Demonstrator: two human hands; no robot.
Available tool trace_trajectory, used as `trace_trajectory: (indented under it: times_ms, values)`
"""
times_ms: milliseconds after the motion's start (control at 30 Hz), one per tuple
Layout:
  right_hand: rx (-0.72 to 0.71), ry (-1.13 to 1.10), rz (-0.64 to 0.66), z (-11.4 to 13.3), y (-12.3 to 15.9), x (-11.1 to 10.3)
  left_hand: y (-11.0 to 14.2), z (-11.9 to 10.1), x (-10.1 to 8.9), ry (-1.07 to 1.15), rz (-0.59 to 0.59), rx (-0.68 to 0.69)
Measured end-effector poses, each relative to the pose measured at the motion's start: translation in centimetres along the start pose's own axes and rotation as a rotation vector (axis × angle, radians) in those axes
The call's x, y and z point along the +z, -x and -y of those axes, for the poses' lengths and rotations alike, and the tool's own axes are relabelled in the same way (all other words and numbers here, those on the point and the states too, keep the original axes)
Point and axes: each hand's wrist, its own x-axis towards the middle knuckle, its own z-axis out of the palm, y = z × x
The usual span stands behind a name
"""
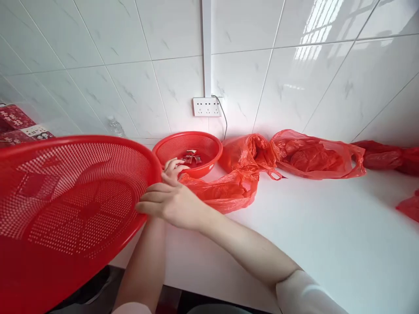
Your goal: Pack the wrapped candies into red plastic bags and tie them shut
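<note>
Big red basket tilted over the front edge of the counter, rim gripped by the right hand's curled fingers; left hand partly hidden behind, hold couldn't be told.

A white wall socket sits on the pale, grey-veined tiled wall. Directly above the socket runs a white conduit; at the socket's right end, a grey cable hangs down. Left of the socket stands a clear bottle, and farther left, red printed packages. Below the socket spreads a white tabletop
</note>
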Motion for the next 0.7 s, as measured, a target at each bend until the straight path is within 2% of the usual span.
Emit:
trace_trajectory:
  times_ms: [100, 200, 467, 533, 600, 667, 700]
  values:
    - [-0.016, -0.012, 0.108, 1.2, -1.3, 4.0, -0.7, 0.9, 0.5, -0.150, 0.121, 0.076]
    - [0.001, 0.006, 0.193, 1.9, -2.3, 7.0, -0.7, 1.3, 1.0, -0.209, 0.148, 0.093]
    - [0.157, 0.003, 0.289, 1.7, -4.1, 11.0, -0.4, 1.2, 1.0, -0.235, 0.134, 0.126]
    - [0.197, 0.002, 0.265, 1.8, -4.0, 11.3, -0.3, 0.9, 0.8, -0.226, 0.137, 0.129]
    - [0.207, -0.055, 0.221, 1.9, -3.5, 10.6, -0.3, 0.4, 0.5, -0.187, 0.132, 0.123]
    - [0.194, -0.138, 0.191, 1.7, -2.4, 8.4, -0.2, -0.3, 0.1, -0.127, 0.052, 0.056]
    - [0.187, -0.174, 0.179, 1.5, -1.7, 6.8, -0.2, -0.6, -0.1, -0.104, -0.024, -0.009]
